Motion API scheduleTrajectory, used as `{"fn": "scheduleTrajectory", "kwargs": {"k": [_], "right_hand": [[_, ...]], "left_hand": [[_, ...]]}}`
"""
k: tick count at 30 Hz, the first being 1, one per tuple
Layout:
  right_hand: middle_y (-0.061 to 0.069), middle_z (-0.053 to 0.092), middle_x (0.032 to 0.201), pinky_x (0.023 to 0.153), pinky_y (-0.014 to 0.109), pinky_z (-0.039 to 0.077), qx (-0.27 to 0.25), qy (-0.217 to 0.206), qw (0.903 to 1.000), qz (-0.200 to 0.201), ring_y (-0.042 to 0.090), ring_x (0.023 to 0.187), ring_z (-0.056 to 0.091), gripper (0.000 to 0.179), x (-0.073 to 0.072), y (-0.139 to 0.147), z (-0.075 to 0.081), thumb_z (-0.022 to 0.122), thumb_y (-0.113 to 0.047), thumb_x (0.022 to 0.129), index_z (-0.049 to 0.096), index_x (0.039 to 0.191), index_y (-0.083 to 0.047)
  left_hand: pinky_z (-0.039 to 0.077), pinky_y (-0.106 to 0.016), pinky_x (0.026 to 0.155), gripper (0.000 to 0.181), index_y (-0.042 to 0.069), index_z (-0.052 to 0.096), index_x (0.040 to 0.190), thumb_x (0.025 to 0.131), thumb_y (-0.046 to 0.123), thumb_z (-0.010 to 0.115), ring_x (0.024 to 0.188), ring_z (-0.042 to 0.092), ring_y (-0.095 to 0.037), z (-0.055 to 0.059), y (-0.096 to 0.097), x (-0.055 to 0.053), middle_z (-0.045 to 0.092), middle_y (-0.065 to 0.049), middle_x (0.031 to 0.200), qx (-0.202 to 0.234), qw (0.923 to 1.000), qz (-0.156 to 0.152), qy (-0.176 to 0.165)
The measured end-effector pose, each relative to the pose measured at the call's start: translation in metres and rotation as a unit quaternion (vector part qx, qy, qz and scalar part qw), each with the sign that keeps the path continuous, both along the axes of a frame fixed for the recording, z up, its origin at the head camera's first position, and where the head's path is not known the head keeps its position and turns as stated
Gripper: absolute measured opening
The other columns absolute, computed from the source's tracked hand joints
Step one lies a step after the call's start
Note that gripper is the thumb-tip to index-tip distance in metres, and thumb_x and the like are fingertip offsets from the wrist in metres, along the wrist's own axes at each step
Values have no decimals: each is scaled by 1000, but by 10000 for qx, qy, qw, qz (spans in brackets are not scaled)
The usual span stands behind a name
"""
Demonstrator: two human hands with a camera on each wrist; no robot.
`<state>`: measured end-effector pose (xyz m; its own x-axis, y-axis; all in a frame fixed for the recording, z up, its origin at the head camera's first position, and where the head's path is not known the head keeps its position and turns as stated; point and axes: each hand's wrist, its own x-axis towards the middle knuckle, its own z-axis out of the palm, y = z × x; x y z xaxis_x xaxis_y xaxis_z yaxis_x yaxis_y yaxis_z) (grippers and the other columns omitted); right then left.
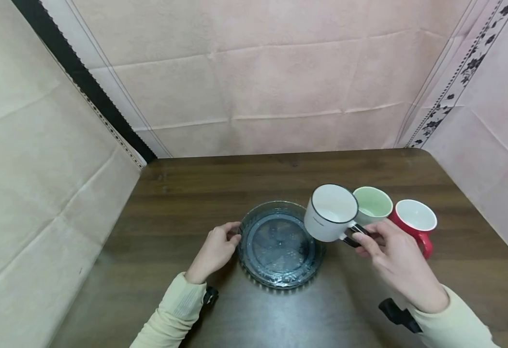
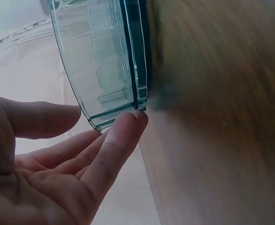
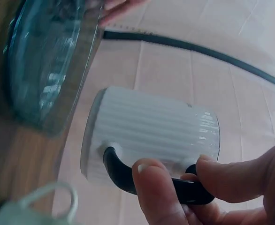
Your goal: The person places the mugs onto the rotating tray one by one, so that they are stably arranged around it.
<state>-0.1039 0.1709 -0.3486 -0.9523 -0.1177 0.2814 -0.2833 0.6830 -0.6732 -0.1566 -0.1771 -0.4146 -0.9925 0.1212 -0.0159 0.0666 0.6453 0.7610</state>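
A round, blue-tinted glass bowl (image 1: 280, 278) stands on the wooden table, its patterned base showing through. At its left side is my left hand (image 1: 216, 249). In the left wrist view, fairly straight fingers (image 2: 107, 161) touch the bowl's outer wall low down, and the thumb is near the rim. My right hand (image 1: 395, 258) grips a white mug (image 1: 323, 224) by its black handle (image 1: 350, 241), between thumb and fingers. The mug, dark-rimmed and ribbed in the right wrist view, is held off the table, upright with a slight tilt, overlapping the bowl's right edge from above.
A pale green mug (image 1: 372, 203) stands behind the white mug, and a red mug (image 1: 414, 217) with a white inside stands to its right. Pale cloth (image 1: 280, 96) hangs behind the table (image 1: 201, 188) and along both sides.
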Motion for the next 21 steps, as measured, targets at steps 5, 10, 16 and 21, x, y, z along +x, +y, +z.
{"fn": "scheduleTrajectory", "kwargs": {"k": [5,10,16,21], "right_hand": [[7,65,90,64,28,52,-127,-537,9983,198,9,69,65,19,-13,-24,-1,70,-17,85,60,97,-6],[8,59,93,63,30,49,-326,-821,9957,275,9,68,65,18,-23,-49,-11,68,-20,87,60,94,-6],[8,56,92,67,33,48,-506,-1117,9923,191,10,67,64,18,-32,-71,-24,67,-21,88,59,92,-4],[9,54,91,65,31,52,-729,-1357,9880,140,14,68,65,18,-36,-84,-31,67,-18,88,58,92,-3]], "left_hand": [[48,-34,74,33,-2,57,125,93,6,56,86,58,-16,-2,0,1,64,-9,99,-13,10000,34,23],[48,-33,72,33,-1,57,124,93,7,56,85,57,-15,-3,0,2,64,-8,98,-49,10000,39,54],[48,-33,72,33,-1,57,125,93,7,55,83,57,-16,-4,-1,4,63,-7,98,-10,10000,32,64],[48,-32,72,32,-2,57,124,93,6,56,84,57,-16,-4,-2,5,63,-7,97,-25,9999,-5,120]]}}
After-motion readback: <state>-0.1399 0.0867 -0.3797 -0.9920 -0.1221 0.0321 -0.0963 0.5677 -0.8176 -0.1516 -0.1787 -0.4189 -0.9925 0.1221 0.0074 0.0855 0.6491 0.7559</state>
